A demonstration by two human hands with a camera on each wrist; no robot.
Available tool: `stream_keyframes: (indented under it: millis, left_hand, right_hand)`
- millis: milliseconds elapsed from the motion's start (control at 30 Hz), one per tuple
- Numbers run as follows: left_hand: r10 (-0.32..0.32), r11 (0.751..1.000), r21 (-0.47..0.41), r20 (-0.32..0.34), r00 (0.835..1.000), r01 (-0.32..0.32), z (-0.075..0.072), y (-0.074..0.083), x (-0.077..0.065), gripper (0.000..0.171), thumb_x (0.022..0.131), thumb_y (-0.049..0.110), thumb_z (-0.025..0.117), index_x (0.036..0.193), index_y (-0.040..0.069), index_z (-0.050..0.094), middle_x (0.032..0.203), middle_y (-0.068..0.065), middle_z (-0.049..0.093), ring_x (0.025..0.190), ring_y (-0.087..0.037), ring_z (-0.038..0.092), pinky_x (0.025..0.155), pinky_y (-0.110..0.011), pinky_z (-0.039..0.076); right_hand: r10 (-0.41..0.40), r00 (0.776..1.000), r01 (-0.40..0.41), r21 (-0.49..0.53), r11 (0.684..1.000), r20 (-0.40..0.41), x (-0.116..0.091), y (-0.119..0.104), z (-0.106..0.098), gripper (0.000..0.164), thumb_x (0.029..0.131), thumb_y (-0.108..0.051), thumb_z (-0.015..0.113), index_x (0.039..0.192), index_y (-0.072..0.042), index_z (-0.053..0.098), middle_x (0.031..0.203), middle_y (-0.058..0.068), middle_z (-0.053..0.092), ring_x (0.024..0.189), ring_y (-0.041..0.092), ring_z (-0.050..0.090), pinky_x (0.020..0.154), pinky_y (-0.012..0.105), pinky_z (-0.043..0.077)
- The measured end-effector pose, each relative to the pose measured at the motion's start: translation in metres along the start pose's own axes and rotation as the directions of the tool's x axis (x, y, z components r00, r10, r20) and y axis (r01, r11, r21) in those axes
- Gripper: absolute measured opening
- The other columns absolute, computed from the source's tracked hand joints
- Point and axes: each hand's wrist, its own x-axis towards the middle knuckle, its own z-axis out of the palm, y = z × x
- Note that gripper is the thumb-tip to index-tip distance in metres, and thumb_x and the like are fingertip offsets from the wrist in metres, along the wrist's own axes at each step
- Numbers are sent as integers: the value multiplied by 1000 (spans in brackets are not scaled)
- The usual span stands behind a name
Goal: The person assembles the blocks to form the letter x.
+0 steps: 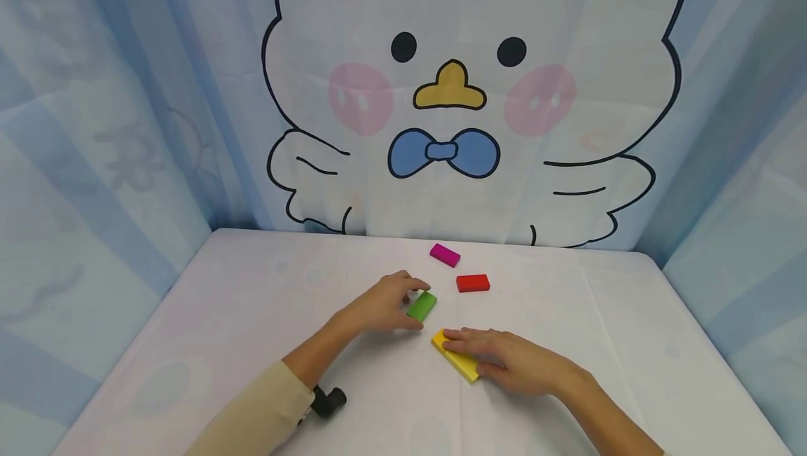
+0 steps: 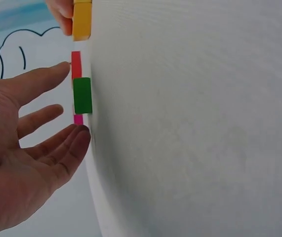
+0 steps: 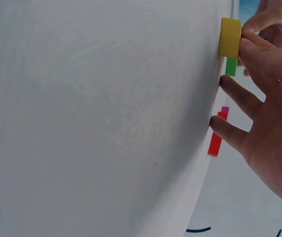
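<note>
A green block (image 1: 422, 306) lies on the white tabletop between the thumb and fingers of my left hand (image 1: 386, 303). In the left wrist view a gap shows between the thumb and the green block (image 2: 82, 95), and the left fingers are spread. My right hand (image 1: 520, 360) rests on a yellow block (image 1: 459, 360) nearer the front, its fingertips over the upper face and its thumb by the right edge. The right wrist view shows the other right fingers extended beside the yellow block (image 3: 229, 37).
Behind the green block lie a red block (image 1: 473, 283) and a magenta block (image 1: 445, 255), the latter close to the table's back edge. A curtain (image 1: 441, 204) with a cartoon bird hangs behind. A black device (image 1: 329, 402) sits at the left wrist.
</note>
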Motion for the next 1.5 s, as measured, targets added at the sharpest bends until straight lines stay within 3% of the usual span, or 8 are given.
stream_keyframes:
  millis: [533, 933, 1500]
  left_hand:
    - [-50, 998, 39, 26, 998, 49, 8, 6, 11, 65, 84, 21, 88, 144, 16, 63, 125, -4, 62, 111, -17, 59, 95, -30, 58]
    - [-50, 997, 60, 16, 999, 49, 10, 7, 13, 61, 84, 21, 87, 141, 14, 66, 124, -4, 62, 107, -15, 60, 89, -24, 57]
    - [-89, 995, 52, -3, 996, 89, 10, 12, 15, 55, 83, 17, 87, 135, 14, 68, 121, -5, 63, 105, -16, 57, 93, -30, 59]
  right_hand:
    - [23, 1000, -24, 26, 999, 16, 1, 1, 2, 58, 102, -4, 60, 155, -26, 52, 164, -13, 42, 153, 23, 41, 123, 51, 35]
    - [24, 1000, -24, 28, 999, 15, 1, 1, 2, 58, 102, -5, 60, 155, -27, 52, 164, -14, 41, 154, 22, 40, 123, 51, 34]
    - [15, 1000, -15, 25, 1000, 12, 0, 2, 2, 58, 102, -5, 60, 155, -26, 51, 165, -12, 42, 154, 22, 40, 123, 52, 34]
